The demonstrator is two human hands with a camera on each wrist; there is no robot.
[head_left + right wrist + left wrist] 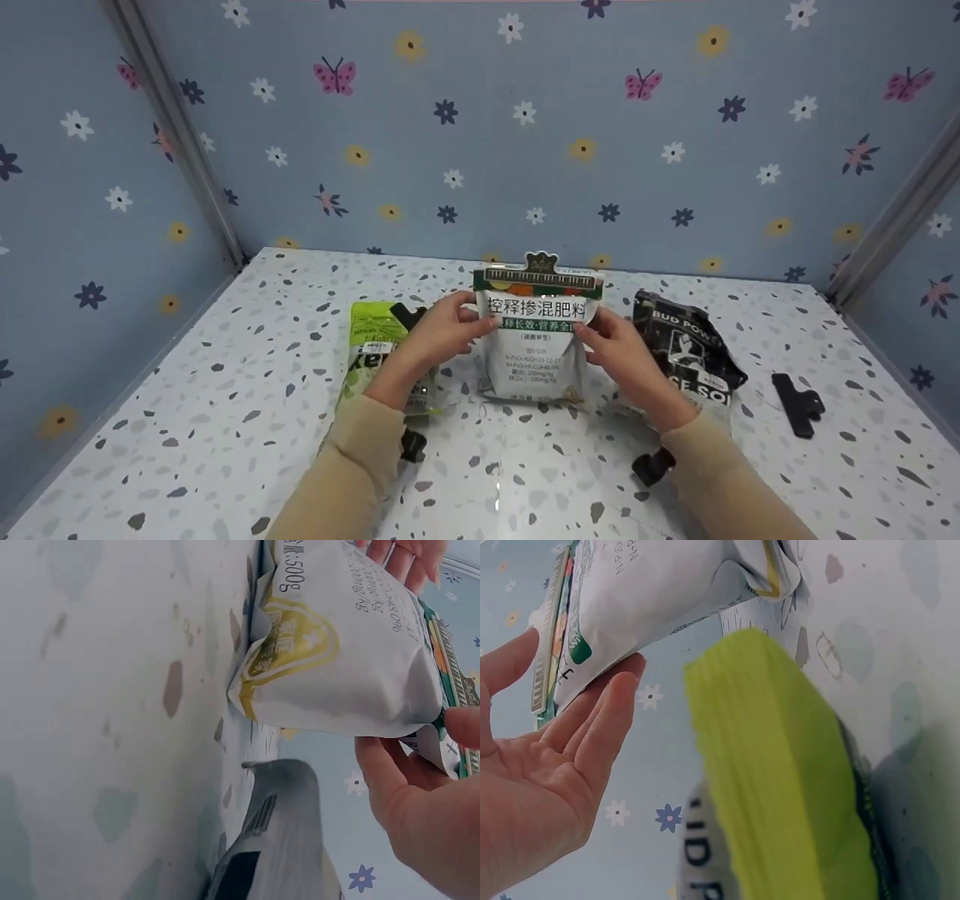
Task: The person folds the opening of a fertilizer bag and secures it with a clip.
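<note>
- White pouch (537, 337) stands upright on the speckled table (225, 420), dead centre, held from both sides.
- Left hand (442, 330) is on the pouch's left edge, thumb on the front near the top, fingers wrapped behind. The left wrist view shows those fingers (600, 720) lying fairly straight along the pouch's (652, 592) back.
- Right hand (619, 352) grips the right edge, thumb on the front, fingers tucked behind. From the right wrist view, the thumb and fingers (382, 765) pinch the pouch (345, 652) near its top seam.
- Green bag (375, 345) lies flat just left of the pouch, partly under the left forearm.
- Black bag (686, 352) sits just right, behind the right hand.
- Black clip (799, 405) lies well to the right on the table; another clip (652, 466) peeks out by the right wrist.
</note>
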